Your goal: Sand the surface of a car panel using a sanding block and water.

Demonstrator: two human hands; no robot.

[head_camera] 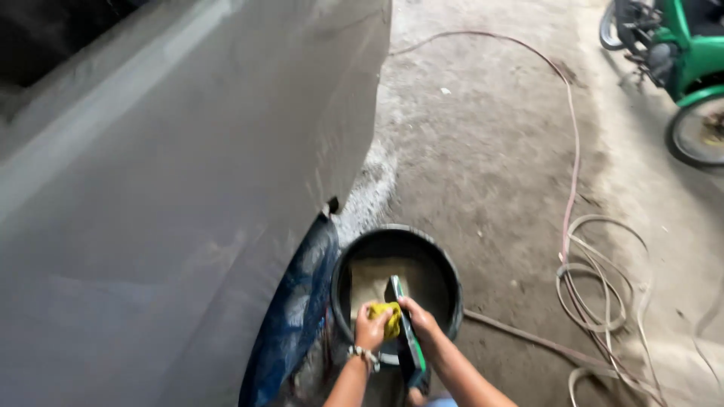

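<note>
Yellow cloth [390, 316] is bunched in the left hand [369, 328], fingers curled tight around it, over the black bucket [445, 264] beside the grey car panel [173, 188]. The right hand [419, 316] grips a dark flat green-edged block [406, 335] against the cloth.

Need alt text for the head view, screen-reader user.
Over a round black bucket of murky water, the left hand grips a yellow cloth against a long dark block with a green edge held by the right hand. A sanded grey car panel fills the left; coiled hoses lie on concrete.
</note>
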